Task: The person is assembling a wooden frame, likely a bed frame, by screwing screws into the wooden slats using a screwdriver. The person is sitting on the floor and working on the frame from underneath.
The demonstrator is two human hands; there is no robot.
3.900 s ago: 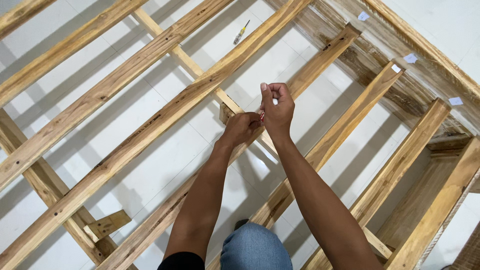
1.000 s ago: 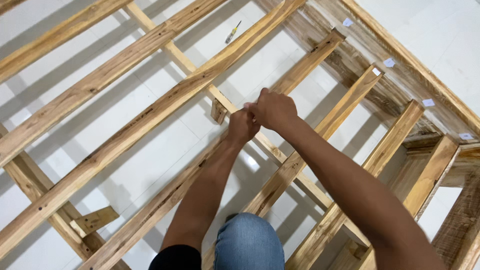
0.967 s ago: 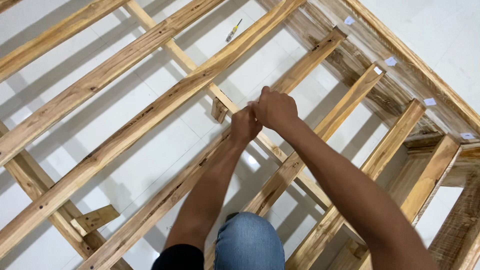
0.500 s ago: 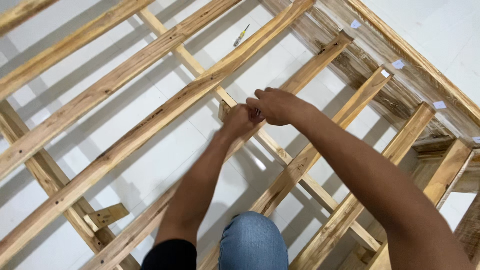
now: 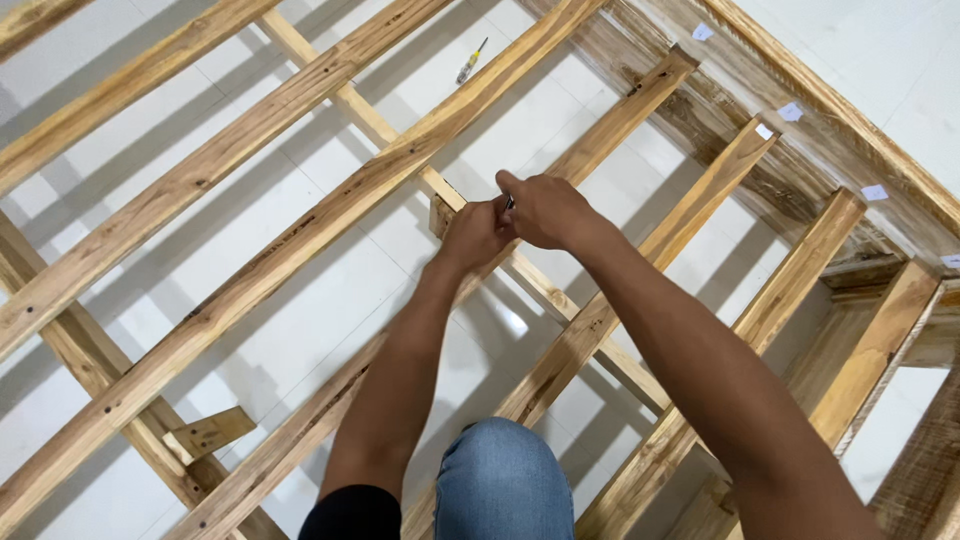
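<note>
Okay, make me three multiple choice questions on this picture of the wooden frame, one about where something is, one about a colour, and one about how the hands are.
1. Where does the small screwdriver lie?
A. on the white tiled floor beyond the slats
B. on the person's knee
C. in the left hand

2. What colour is the cloth over the knee?
A. red
B. blue
C. green

3. How are the left hand and right hand placed?
A. far apart on separate beams
B. close together at one spot on the wooden frame
C. both flat on the floor

Answers: 1 A, the tool sits on floor tiles seen between the far slats. 2 B, the knee shows blue denim. 3 B, both hands meet over the same slat, fingers pinched around something small and dark that cannot be made out.
</note>
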